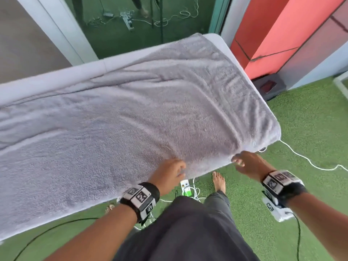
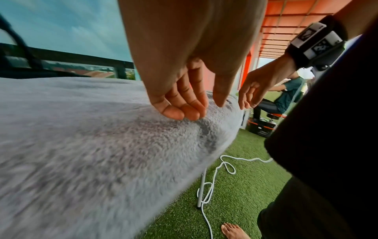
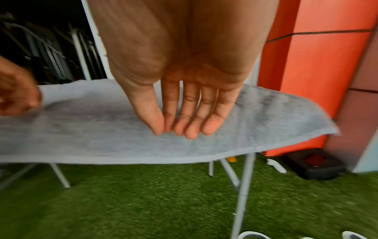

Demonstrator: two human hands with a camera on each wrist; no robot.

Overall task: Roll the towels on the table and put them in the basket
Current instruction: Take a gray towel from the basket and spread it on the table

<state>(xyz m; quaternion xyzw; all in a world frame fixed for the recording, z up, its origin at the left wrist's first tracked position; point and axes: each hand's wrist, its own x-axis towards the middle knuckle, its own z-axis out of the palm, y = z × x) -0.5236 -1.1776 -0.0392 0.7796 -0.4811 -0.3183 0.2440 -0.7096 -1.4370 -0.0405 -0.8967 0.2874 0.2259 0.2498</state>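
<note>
A large grey towel [image 1: 131,119] lies spread flat over almost the whole white folding table [image 1: 56,78], and its near edge hangs over the front. My left hand [image 1: 175,172] is at that near edge; its bent fingertips [image 2: 184,111] rest on top of the towel [image 2: 81,145], thumb apart, gripping nothing. My right hand [image 1: 243,162] is further right, near the towel's near right corner. Its fingers [image 3: 184,122] are straight and close together in front of the hanging towel edge [image 3: 81,129]; whether they touch it is unclear. No basket is in view.
Artificial grass lies under the table, with a white power strip [image 1: 185,187] and white cables [image 1: 305,159] by my bare foot [image 1: 219,182]. A black box [image 1: 269,87] sits beside the orange wall at the right. Metal table legs [image 3: 243,186] stand below the right end.
</note>
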